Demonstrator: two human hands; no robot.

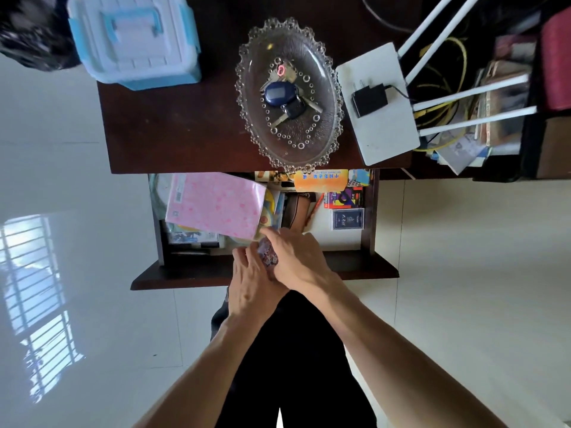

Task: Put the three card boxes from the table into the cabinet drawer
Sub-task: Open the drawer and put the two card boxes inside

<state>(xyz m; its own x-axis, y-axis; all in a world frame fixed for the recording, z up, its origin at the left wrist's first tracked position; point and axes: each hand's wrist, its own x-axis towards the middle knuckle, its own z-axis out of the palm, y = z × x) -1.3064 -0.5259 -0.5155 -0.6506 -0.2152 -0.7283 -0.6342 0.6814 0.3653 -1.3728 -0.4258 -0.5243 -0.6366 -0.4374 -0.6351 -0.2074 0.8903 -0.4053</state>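
Observation:
The cabinet drawer (369, 211) stands pulled out under the dark table top (173, 128). Two card boxes lie at its right side: a dark blue one (348, 219) and, just behind it, a red, purple and yellow one (343, 197). Over the drawer's front middle, a third card box (267, 254) with a purple flowered pattern is held between both hands and mostly hidden by them. My right hand (298, 261) wraps it from the right. My left hand (251, 281) presses against it from the left.
A pink patterned sleeve (216, 205) and papers fill the drawer's left half; a brown case (298, 211) lies in the middle. On the table stand a glass dish (327, 97) with keys, a white router (383, 131) with a black adapter, and a blue-clasped plastic box (136, 38).

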